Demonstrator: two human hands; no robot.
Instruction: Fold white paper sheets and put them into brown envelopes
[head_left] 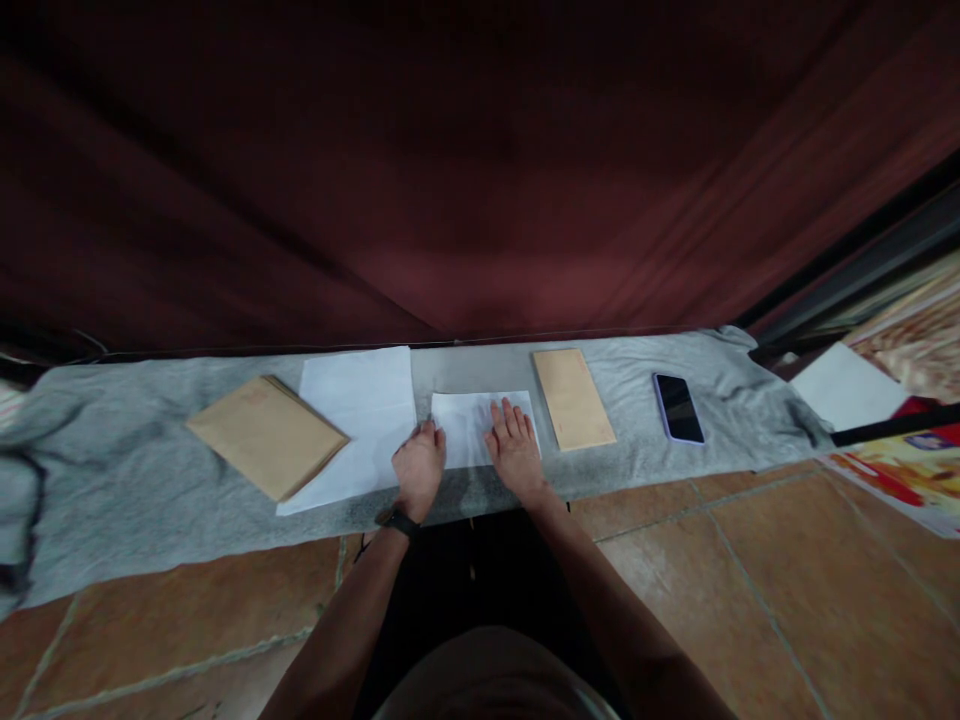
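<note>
A folded sheet of white paper (469, 425) lies on the grey cloth in front of me. My right hand (514, 447) rests flat on its right part with the fingers stretched out. At the paper's left edge, my left hand (420, 462) is closed, its fingertips pinching that edge; a dark watch sits on the wrist. Just right of the folded paper lies a brown envelope (575, 400). To the left, larger white sheets (367, 420) lie partly under a stack of brown envelopes (266, 437).
A phone with a purple case (679, 408) lies on the right of the grey cloth (142, 500). A dark red curtain (480, 200) hangs behind. Brown floor tiles (675, 560) show below the front edge. At far right are a white sheet (849, 386) and a colourful printed sheet (911, 475).
</note>
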